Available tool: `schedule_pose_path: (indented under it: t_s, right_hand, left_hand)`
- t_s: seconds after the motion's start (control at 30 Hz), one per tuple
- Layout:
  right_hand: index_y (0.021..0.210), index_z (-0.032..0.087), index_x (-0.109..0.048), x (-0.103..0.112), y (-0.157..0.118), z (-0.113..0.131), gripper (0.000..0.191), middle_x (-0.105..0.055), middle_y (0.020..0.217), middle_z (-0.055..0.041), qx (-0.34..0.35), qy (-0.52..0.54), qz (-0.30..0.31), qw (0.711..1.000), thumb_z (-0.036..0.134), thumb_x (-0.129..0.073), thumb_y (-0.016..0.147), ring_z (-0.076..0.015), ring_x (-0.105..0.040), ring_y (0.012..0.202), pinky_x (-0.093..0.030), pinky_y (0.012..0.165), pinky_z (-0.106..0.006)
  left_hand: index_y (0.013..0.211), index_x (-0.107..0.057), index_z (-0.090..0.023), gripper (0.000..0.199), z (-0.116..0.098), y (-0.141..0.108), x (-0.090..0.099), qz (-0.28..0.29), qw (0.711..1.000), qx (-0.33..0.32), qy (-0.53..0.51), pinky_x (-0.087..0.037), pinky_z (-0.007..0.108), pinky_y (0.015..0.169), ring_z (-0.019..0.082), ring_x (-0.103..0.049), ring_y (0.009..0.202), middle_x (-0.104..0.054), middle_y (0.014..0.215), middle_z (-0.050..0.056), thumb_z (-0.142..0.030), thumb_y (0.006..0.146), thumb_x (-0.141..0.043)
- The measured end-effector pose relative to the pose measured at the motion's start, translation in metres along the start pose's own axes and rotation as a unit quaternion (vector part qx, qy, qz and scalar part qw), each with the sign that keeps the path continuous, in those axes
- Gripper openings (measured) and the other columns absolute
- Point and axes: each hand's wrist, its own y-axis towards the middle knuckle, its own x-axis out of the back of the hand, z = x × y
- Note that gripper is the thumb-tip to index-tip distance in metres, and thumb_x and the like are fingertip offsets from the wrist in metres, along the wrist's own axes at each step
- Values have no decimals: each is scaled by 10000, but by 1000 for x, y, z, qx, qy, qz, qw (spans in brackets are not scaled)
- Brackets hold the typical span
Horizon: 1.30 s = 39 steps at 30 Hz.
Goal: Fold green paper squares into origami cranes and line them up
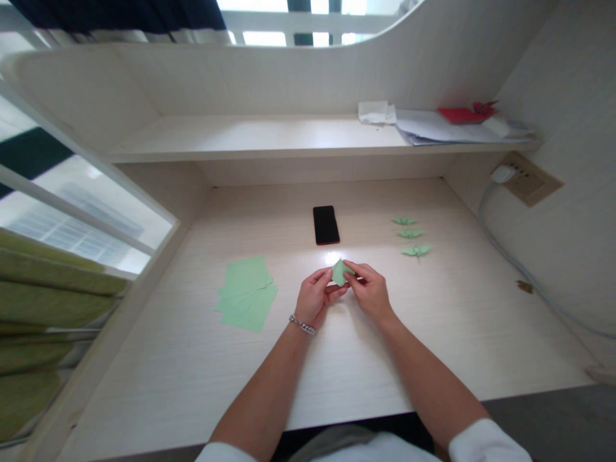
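Observation:
A small folded piece of green paper (pixel 339 272) is held up over the desk between both hands. My left hand (pixel 315 296) pinches its left edge, with a chain bracelet on that wrist. On the opposite side, my right hand (pixel 369 287) grips the paper between thumb and fingers. Several loose green paper sheets (pixel 245 292) lie fanned out to the left. Three folded green paper cranes stand in a column to the right: a far one (pixel 404 221), a middle one (pixel 409 234) and a near one (pixel 416 251).
A black phone (pixel 326 225) lies just beyond my hands on the desk (pixel 192 366). The shelf (pixel 269 138) above bears white papers (pixel 423 126) and a red paper piece (pixel 462 115). A cable (pixel 510 256) runs from a wall socket (pixel 532 179) at right.

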Motion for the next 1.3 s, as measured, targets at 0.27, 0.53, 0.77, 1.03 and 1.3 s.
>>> schedule_pose_path:
  t_s: [0.27,0.53,0.77,1.03,1.3]
  right_hand:
    - [1104,275,-696,0,-1,3,302,-680,1011,-45,28,-14,-7,999,199,-584,834,-175,-638,880,-535,684,-276]
    - [948,197,-717,-1,3,-2,198,-698,956,-60,-74,52,-17,996,266,-661,771,-193,-658,817,-549,712,-313]
    - [842,187,-679,3,5,-3,106,-670,933,-62,-55,34,17,998,262,-635,781,-192,-631,828,-531,710,-307]
    - [860,206,-644,13,6,6,76,-613,1103,-70,30,-18,122,992,200,-581,816,-183,-602,958,-526,723,-282]
    - [852,205,-660,13,5,3,98,-634,1091,-71,62,-58,120,989,199,-565,831,-180,-613,948,-536,695,-270]
  left_hand:
    - [914,-661,-101,280,1,1,1,-7,1000,-8,-14,-597,357,734,216,-702,772,-704,894,99,-271,711,-753]
    - [895,-677,-97,254,2,1,3,4,1000,-21,-10,-573,381,798,202,-693,765,-709,896,101,-264,714,-742]
    - [872,-694,-89,232,2,2,5,19,999,-27,-21,-546,408,839,225,-684,823,-709,909,113,-257,715,-726]
    - [859,-696,-106,219,2,5,9,19,999,-39,-25,-528,355,828,192,-667,822,-705,913,103,-267,713,-720]
    - [879,-693,-138,215,2,4,4,21,997,-70,14,-512,309,789,188,-648,875,-696,954,96,-305,744,-687]
